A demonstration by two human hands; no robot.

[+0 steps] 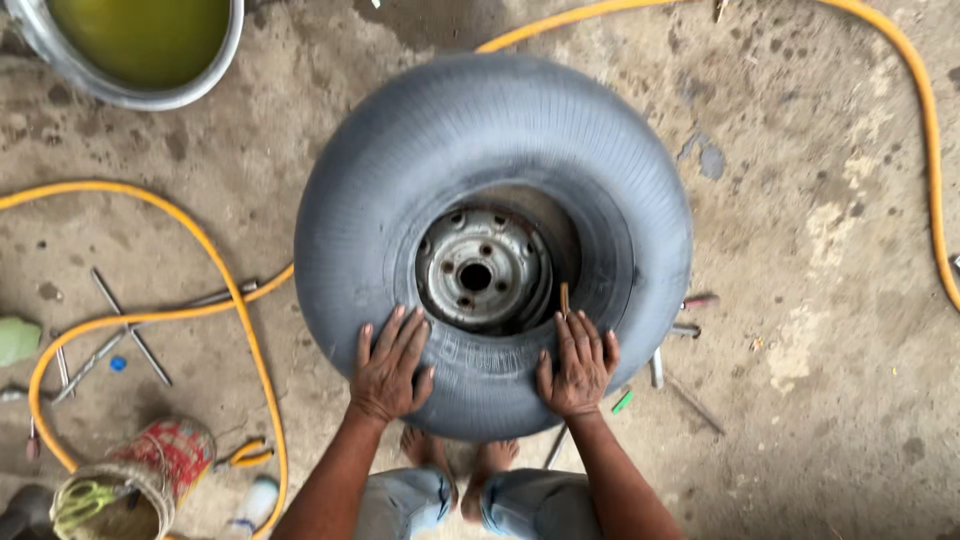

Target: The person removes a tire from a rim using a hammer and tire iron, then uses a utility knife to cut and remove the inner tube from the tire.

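**Two hands pressing on a big tyre**

Bare feet (462,462) and bent knees in light blue trousers (470,505) show at the bottom edge of the view, on the stained concrete floor (820,300). Just above them both hands lie flat, fingers spread, on the near sidewall of a large grey rubber tyre (400,180). The left hand (390,368) holds nothing. The right hand (578,365) is also flat, with a thin brown stick (564,298) by its fingertips; I cannot tell if it grips it. The tyre sits in the middle of the floor, around a rusty steel wheel rim (480,270).

Possible trouble: fingers close to the rim edge could be pinched if the rubber slips. An orange hose (200,250) and long metal tools (125,335) lie near and could trip the bare feet.
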